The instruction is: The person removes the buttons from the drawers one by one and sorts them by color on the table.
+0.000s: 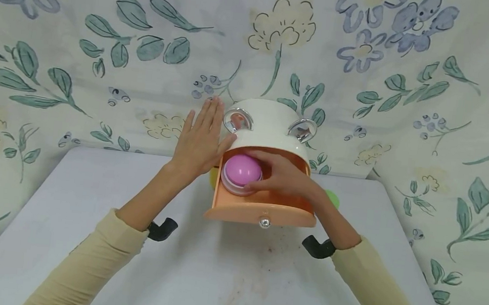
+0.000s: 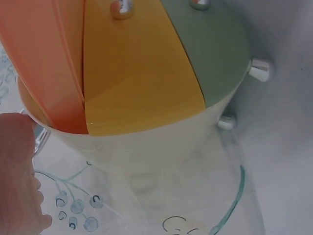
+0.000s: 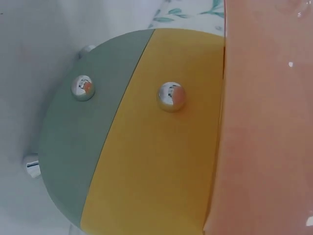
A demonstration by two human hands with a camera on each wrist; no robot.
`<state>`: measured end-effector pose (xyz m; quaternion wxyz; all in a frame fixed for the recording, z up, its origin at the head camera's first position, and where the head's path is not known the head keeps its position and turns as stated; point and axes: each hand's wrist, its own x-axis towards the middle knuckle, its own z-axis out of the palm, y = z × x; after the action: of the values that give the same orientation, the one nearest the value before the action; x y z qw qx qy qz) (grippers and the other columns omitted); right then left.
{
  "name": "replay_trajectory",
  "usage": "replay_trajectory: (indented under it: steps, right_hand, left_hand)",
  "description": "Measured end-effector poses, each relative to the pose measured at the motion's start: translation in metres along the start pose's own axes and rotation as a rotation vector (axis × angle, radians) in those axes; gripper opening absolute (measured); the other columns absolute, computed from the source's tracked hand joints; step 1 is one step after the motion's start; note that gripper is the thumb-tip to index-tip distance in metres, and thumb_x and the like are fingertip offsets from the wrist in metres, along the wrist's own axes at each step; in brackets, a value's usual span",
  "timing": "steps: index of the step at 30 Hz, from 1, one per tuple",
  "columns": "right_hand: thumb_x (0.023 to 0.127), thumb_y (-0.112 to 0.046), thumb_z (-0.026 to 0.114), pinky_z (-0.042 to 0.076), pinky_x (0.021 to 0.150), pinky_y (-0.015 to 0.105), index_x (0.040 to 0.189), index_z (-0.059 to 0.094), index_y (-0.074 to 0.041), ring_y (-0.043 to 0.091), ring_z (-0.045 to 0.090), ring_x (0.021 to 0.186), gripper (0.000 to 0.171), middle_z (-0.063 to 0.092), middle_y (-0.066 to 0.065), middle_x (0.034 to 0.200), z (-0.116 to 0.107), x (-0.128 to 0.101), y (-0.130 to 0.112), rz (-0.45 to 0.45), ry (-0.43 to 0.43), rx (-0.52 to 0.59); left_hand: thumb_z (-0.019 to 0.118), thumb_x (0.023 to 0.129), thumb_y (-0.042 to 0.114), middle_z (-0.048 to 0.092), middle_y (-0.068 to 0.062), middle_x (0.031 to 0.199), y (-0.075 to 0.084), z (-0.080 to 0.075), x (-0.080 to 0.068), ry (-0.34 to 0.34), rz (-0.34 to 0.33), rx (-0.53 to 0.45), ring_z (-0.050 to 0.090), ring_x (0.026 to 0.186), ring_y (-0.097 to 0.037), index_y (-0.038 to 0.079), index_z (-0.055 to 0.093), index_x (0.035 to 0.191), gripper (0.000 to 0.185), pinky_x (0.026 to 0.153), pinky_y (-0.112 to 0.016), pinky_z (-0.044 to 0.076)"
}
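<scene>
A round white mini chest of drawers (image 1: 270, 118) stands at the far edge of the table, its orange top drawer (image 1: 260, 214) pulled out. Inside that drawer, at its left side, is a round container (image 1: 242, 170) with a glossy pink dome and a paler rim. My right hand (image 1: 284, 174) reaches in and holds the container between thumb and fingers. Straight-fingered, my left hand (image 1: 201, 140) rests against the chest's left side. The left wrist view catches part of that hand at its left edge; the right wrist view does not show the right hand.
Below the orange drawer, the yellow drawer (image 2: 137, 73) and green drawer (image 3: 93, 132) are closed, each with a silver knob. Silver loops (image 1: 302, 130) sit on top of the chest, and short silver legs (image 2: 260, 70) support it. Flowered cloth (image 1: 168, 65) hangs behind the white table (image 1: 124, 279).
</scene>
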<state>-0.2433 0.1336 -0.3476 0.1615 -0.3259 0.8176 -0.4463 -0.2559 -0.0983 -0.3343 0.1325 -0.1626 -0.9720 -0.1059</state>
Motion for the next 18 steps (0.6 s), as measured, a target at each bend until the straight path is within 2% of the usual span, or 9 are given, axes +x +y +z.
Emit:
replay_trajectory:
  steps: [10,18]
  right_hand:
    - [0.084,-0.028,0.083,0.05,0.096,0.033,0.148,0.051,-0.023,0.011,0.054,0.122,0.072,0.056,-0.01,0.139,-0.001,-0.004,-0.001,-0.047,0.028,-0.032]
    - [0.084,-0.022,0.081,0.047,0.1,0.039,0.147,0.053,-0.017,0.018,0.051,0.127,0.069,0.056,0.001,0.141,-0.013,-0.023,-0.006,-0.025,0.09,-0.08]
  left_hand:
    - [0.036,0.106,0.047,0.003,-0.016,0.166,0.001,0.001,0.0,0.023,0.008,0.01,-0.001,0.152,-0.028,-0.001,0.002,0.158,0.079,0.12,-0.051,0.002]
    - [0.037,0.106,0.047,0.004,-0.016,0.166,0.001,0.001,0.001,0.02,0.003,0.011,-0.001,0.152,-0.028,-0.001,0.003,0.159,0.079,0.119,-0.051,0.002]
